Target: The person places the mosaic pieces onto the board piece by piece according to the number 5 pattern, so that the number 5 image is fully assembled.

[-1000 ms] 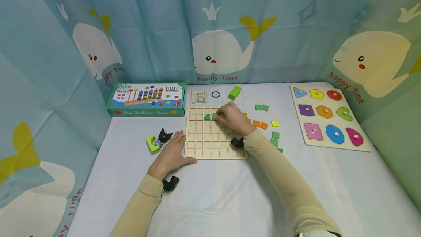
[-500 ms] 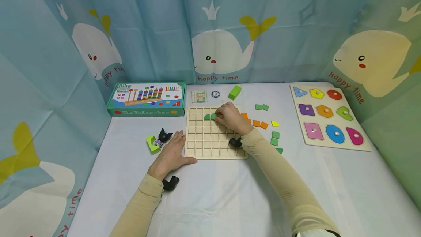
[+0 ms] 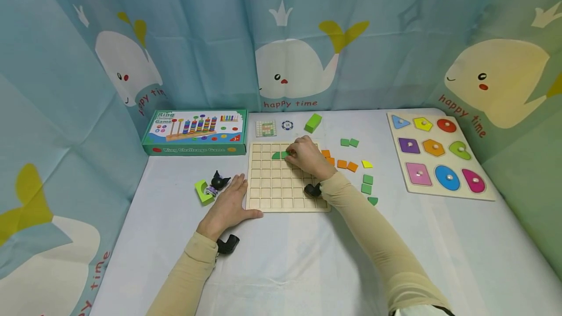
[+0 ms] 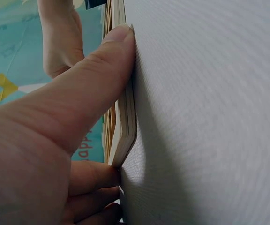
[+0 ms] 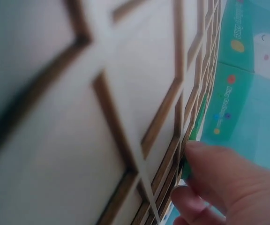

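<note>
A wooden grid board lies on the white table. My left hand rests at its near left corner, thumb along the front edge and fingers by the left side; the left wrist view shows the thumb against the board's edge. Over the board's second row from the back, my right hand pinches a green tile, partly hidden by the fingertips. Just left of it sits a green quarter-round tile in a cell. In the right wrist view the pinched green tile is at the grid.
Orange tiles, a yellow tile and green tiles lie right of the board. A pattern card, chip and green block sit behind it. Further out are a game box, shape puzzle and small figurine.
My right hand has shifted slightly left with the green tile, bringing it up against the quarter-round one. The left hand has stayed in place.
</note>
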The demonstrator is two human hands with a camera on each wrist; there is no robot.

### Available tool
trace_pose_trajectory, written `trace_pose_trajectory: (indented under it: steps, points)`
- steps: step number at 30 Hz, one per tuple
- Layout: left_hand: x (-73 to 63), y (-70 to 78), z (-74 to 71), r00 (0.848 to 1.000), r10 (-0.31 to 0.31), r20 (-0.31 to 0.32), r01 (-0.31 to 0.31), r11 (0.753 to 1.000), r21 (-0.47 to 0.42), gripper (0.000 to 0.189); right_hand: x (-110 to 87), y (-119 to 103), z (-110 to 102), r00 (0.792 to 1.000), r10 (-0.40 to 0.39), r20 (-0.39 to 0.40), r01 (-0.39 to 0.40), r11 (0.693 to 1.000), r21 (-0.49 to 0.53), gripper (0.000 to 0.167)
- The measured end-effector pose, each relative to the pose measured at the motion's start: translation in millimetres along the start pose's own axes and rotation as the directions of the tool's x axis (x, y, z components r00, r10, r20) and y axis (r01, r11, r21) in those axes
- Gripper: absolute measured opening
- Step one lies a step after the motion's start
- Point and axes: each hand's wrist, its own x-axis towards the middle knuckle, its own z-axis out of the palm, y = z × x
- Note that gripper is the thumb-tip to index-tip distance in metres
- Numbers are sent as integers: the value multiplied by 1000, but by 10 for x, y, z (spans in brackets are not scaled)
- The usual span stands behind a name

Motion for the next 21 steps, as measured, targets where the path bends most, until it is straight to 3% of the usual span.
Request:
trace_pose_trajectory:
  steps: [11,21]
  points:
    - [-2,7,-3,1000,1,3,-1,1000,-3,105,-7,-5,3,1000,-10,-16,10,1000,-20,27]
    - [-10,12,-6,1000,2,6,-2,1000,2,104,-89,93,-123,999,-17,-45,20,998,67,32]
